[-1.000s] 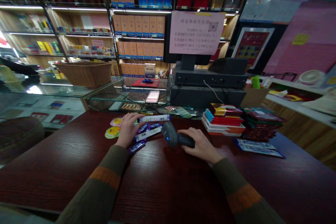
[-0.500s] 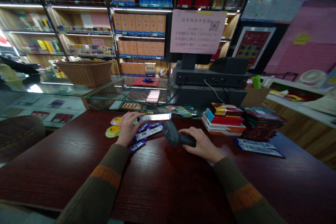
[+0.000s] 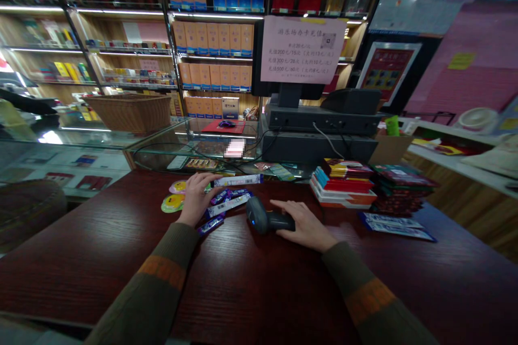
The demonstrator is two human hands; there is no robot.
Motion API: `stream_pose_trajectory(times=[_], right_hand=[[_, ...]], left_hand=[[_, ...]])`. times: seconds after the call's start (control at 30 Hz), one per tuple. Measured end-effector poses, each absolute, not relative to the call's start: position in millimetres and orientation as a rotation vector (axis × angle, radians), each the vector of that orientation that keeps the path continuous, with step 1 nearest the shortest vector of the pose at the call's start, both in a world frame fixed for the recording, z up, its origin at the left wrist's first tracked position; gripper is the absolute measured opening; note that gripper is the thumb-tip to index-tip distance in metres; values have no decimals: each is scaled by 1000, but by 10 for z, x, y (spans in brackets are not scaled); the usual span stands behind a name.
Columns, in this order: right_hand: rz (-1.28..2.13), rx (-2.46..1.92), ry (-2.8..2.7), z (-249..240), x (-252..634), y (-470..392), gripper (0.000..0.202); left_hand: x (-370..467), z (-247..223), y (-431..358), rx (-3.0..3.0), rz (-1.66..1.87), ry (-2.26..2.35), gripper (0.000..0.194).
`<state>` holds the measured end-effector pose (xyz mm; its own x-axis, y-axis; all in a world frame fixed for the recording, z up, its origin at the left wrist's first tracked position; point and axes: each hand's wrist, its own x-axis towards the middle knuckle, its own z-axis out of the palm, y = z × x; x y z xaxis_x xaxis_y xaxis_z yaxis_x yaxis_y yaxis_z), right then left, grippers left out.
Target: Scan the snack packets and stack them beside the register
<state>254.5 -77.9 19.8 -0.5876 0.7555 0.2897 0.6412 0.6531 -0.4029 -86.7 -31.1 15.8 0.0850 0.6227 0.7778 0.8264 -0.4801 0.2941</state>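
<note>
My right hand (image 3: 304, 223) is wrapped round the handle of a dark barcode scanner (image 3: 259, 216), its head pointing left and a small blue light showing on it. My left hand (image 3: 196, 197) pinches the left end of a long white and purple packet (image 3: 238, 180). Below that packet lie another long packet (image 3: 229, 206) and several small purple wrapped bars (image 3: 211, 225). Two round yellow-faced items (image 3: 173, 202) rest just left of my left hand.
Stacked boxes (image 3: 343, 186) and dark red packs (image 3: 400, 188) stand at the right, with blue-white packets (image 3: 396, 226) before them. Behind are a glass case (image 3: 190, 140), a monitor with a pink sign (image 3: 301, 51) and a wicker basket (image 3: 131, 110).
My right hand has moved slightly left with the scanner, whose blue light now shows. The long packet at my left hand has tilted slightly.
</note>
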Motion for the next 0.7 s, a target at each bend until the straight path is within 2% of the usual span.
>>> stream_pose_trajectory(times=[0.23,0.4,0.6,0.7], right_hand=[[361,-1110,-2490,154,2526,-758,68],[341,-1131,-2488,193,2545,-760,74],[65,-1112,-2301,188,2549,-716,41],[-152,-1069,-2249,168,2527,-664,40]], left_hand=[[-870,159,-307,-2151,-1350,-1433,25],[-862,150,-300,-2153,-1361,-1449,25],[-814,184,-333,-2216,-1383,-1470,27],[-776,205,-351,-2253,-1403,-1464,27]])
